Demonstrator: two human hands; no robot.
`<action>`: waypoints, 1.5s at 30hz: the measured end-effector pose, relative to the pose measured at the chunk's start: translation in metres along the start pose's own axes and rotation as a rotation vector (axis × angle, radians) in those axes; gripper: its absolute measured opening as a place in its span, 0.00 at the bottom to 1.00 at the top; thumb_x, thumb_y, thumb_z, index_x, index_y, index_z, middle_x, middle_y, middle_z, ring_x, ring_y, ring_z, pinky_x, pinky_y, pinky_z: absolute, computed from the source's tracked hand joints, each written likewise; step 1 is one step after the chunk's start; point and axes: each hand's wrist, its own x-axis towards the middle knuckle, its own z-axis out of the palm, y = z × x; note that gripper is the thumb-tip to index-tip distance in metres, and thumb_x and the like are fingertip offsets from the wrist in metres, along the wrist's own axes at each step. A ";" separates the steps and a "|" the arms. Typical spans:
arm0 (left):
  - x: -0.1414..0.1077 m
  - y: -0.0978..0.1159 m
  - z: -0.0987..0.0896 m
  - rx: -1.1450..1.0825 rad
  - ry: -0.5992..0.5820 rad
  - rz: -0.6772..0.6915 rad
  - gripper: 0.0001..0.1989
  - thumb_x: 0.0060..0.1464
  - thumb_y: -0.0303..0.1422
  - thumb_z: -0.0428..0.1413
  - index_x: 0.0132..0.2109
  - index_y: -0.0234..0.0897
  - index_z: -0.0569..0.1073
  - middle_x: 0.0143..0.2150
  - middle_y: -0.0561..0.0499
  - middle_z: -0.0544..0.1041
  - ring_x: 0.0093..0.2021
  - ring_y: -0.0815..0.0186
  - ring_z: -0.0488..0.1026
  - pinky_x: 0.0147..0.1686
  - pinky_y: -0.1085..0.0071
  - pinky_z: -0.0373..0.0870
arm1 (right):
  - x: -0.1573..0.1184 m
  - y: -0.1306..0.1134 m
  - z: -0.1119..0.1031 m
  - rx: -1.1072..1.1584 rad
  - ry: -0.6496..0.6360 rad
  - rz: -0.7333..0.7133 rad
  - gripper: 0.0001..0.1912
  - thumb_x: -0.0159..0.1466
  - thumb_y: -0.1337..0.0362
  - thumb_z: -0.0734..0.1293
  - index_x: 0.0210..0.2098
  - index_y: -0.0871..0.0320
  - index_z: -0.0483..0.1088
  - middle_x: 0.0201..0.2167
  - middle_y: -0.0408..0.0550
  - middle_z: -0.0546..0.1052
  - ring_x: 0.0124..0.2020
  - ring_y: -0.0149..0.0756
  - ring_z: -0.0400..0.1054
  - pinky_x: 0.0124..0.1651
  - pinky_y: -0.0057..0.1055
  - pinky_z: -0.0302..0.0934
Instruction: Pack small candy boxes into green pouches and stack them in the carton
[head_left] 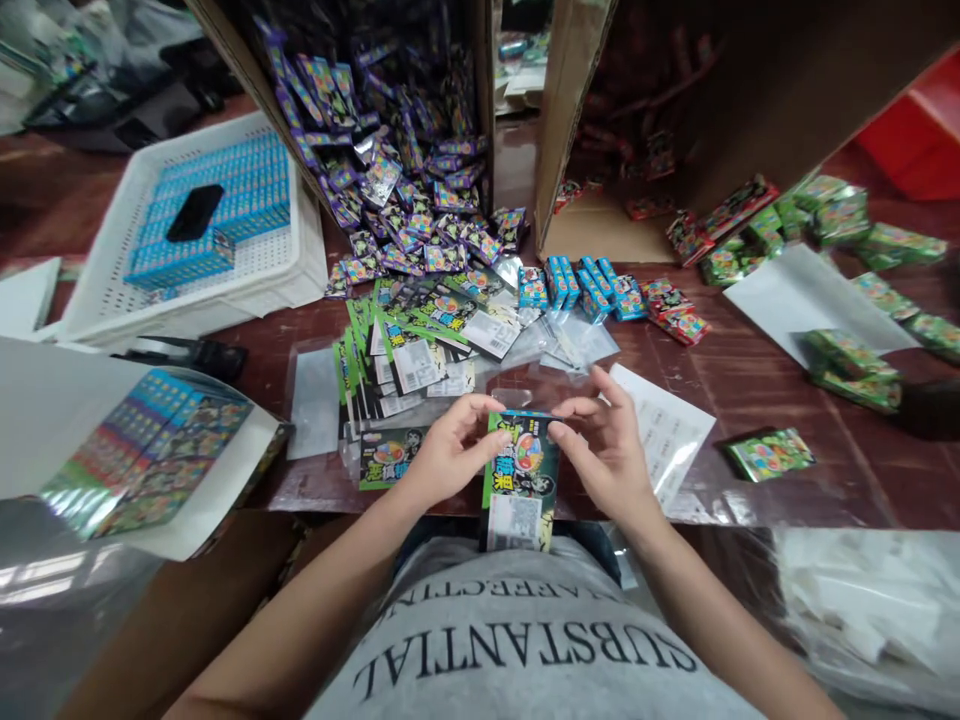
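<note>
A black-and-green printed candy packaging card (523, 485) is upright in front of my body, with a white label area low on it and a thin blue edge showing at its top. My left hand (459, 450) is closed on its upper left side, thumb on the front. At the upper right corner, my right hand (607, 450) pinches it between thumb and index finger, the other fingers raised. Whatever lies behind the card is hidden. Beside my left hand lies another printed card (386, 458). Beyond it a fanned pile of such cards (409, 365) rests on clear plastic.
Purple sachets (420, 215) spill from a cardboard box ahead. Small blue boxes (562, 283) and red packets (675, 310) lie nearby. A white basket (262, 290) stands left, and an open carton (172, 535) nearer. At right are a label sheet (667, 430) and a green packet (772, 455).
</note>
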 end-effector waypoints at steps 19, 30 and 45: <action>0.030 0.023 -0.007 0.066 0.022 -0.093 0.06 0.56 0.36 0.60 0.39 0.38 0.77 0.38 0.49 0.82 0.37 0.66 0.77 0.41 0.65 0.74 | 0.034 -0.021 0.002 0.077 -0.045 0.187 0.40 0.63 0.59 0.73 0.69 0.44 0.52 0.33 0.41 0.76 0.33 0.38 0.75 0.39 0.41 0.75; 0.027 0.019 -0.017 -0.089 -0.151 -0.086 0.10 0.53 0.34 0.65 0.44 0.39 0.79 0.46 0.48 0.83 0.44 0.65 0.79 0.47 0.65 0.76 | 0.028 -0.025 -0.026 0.054 -0.183 0.218 0.35 0.68 0.56 0.69 0.69 0.44 0.52 0.38 0.43 0.80 0.48 0.40 0.76 0.54 0.44 0.70; 0.021 0.017 -0.001 0.070 -0.093 -0.014 0.07 0.56 0.33 0.62 0.41 0.38 0.79 0.43 0.48 0.83 0.41 0.65 0.79 0.43 0.67 0.75 | 0.073 -0.055 -0.021 -0.710 -0.642 -0.131 0.08 0.64 0.60 0.69 0.41 0.56 0.71 0.40 0.49 0.74 0.43 0.42 0.69 0.45 0.39 0.64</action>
